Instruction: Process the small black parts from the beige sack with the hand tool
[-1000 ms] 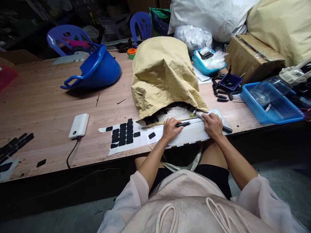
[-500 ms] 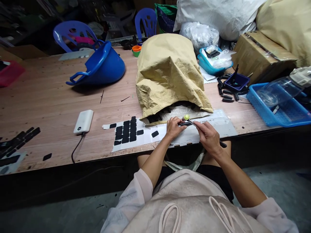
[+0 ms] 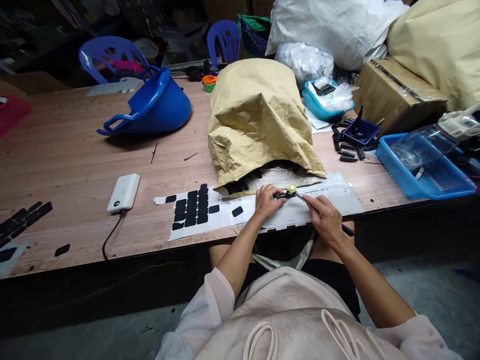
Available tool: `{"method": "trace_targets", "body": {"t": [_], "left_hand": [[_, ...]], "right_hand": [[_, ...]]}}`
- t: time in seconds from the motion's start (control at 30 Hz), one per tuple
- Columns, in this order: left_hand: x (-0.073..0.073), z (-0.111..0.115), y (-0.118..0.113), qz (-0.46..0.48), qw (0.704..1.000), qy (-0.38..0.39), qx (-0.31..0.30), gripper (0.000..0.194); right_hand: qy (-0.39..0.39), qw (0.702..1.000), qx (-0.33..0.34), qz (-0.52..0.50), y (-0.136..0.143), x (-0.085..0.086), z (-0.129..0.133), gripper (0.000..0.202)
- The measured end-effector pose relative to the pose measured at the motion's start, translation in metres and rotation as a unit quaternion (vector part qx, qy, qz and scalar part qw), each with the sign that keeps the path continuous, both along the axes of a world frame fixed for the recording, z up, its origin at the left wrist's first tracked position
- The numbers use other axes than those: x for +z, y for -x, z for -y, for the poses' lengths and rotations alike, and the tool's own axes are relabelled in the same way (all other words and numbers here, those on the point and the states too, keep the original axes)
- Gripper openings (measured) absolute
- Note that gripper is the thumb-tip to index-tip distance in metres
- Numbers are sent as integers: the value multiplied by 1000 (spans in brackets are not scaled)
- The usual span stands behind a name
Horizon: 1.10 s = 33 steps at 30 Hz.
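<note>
My left hand [image 3: 267,201] pinches a narrow black plastic piece [image 3: 281,195] above a pale grey-white board [image 3: 339,197] at the table's front edge. My right hand [image 3: 327,221] is closed round what looks like a small hammer [image 3: 292,189], with a yellow-green head, thin metal shaft and black handle end. Its head is at the black piece, beside my left fingertips; whether they touch I cannot tell. Just beyond lies a tan sack [image 3: 258,115], its open mouth towards me showing dark pieces. Left of my hands, black rounded pads [image 3: 192,205] sit on a white backing sheet [image 3: 221,216].
A white power bank [image 3: 124,192] with a cable lies left. Behind it, a blue tub [image 3: 161,107] rests tilted. To the right are a blue basket [image 3: 423,175], a purple tray [image 3: 360,131] among black pieces, and a cardboard box [image 3: 401,87].
The hammer's head has come down slightly towards the black piece, and my right hand has shifted a little with it. My left hand keeps its pinch. The whole view has shifted slightly.
</note>
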<state>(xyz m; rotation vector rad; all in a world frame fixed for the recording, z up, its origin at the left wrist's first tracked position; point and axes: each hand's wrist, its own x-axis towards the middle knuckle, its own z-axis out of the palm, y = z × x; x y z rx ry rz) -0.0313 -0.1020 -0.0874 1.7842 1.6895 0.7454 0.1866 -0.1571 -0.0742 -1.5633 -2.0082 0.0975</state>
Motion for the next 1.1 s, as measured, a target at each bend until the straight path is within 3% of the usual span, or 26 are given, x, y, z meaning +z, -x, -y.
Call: {"method": "trace_targets", "body": {"t": [0.13, 0.33, 0.53, 0.63, 0.73, 0.8, 0.9, 1.0, 1.1], "left_hand": [[-1, 0, 1, -14, 1000, -13, -11, 16], [-7, 1, 3, -28, 999, -29, -29, 16], [-9, 1, 6, -35, 996, -61, -52, 14], [-3, 21, 6, -44, 986, -127, -94, 13], [-2, 62, 3, -53, 960, -210, -178, 17], [-11, 93, 0, -63, 941, -244, -224, 20], [-43, 126, -4, -109, 922, -280, -245, 16], [-82, 144, -7, -154, 909, -318, -220, 11], [-97, 153, -9, -149, 911, -321, -211, 18]], "right_hand": [[-23, 999, -31, -2, -19, -4, -27, 35], [-33, 997, -16, 73, -49, -17, -78, 33], [-31, 994, -9, 104, -51, -32, -85, 34], [-23, 993, -12, 111, -49, -32, -84, 34], [-18, 993, -13, 118, -49, -31, -84, 34], [-17, 992, -15, 121, -49, -30, -84, 35], [-14, 992, -14, 121, -49, -30, -84, 35], [-11, 993, -16, 119, -48, -29, -84, 34], [-12, 993, -21, 114, -47, -29, -84, 34]]}}
